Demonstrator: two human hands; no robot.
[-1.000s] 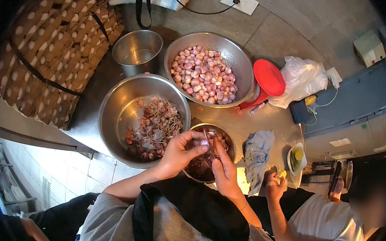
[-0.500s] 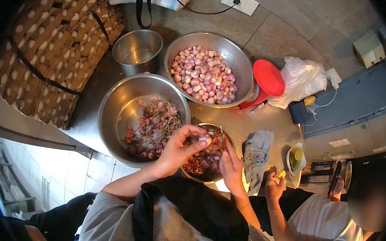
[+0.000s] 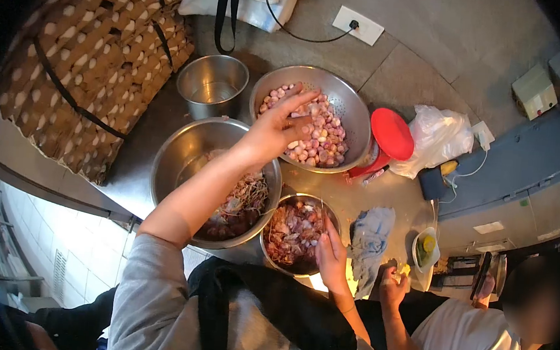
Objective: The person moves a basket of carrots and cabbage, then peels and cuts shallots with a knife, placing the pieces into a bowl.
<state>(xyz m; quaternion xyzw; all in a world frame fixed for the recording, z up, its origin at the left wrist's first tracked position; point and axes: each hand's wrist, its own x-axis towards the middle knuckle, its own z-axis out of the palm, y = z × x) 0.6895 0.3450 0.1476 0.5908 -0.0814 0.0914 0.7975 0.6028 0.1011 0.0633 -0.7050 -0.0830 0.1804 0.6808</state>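
Observation:
My left hand (image 3: 271,131) is stretched over the colander (image 3: 361,115) of peeled shallots (image 3: 322,135). Its fingers are spread, and I see nothing held in it. My right hand (image 3: 331,257) is closed on a small knife (image 3: 322,212), its thin blade pointing up, at the right rim of a small steel bowl (image 3: 268,248). Reddish skins and trimmings (image 3: 296,225) fill that bowl. Under my left forearm a large steel bowl (image 3: 166,156) holds unpeeled shallots (image 3: 242,201) with dry stems; my arm hides part of them.
An empty steel pot (image 3: 211,84) stands behind the large bowl. Stacked egg trays (image 3: 84,67) are at the left. A red-lidded container (image 3: 392,134), a plastic bag (image 3: 438,135) and a blue cloth (image 3: 372,238) lie to the right. Beside me a co-worker's hand (image 3: 393,289) holds something yellow.
My left hand has gone from the small bowl, where it held a shallot, up and over to the colander, and its fingers have opened. My right hand stays by the small bowl with the knife.

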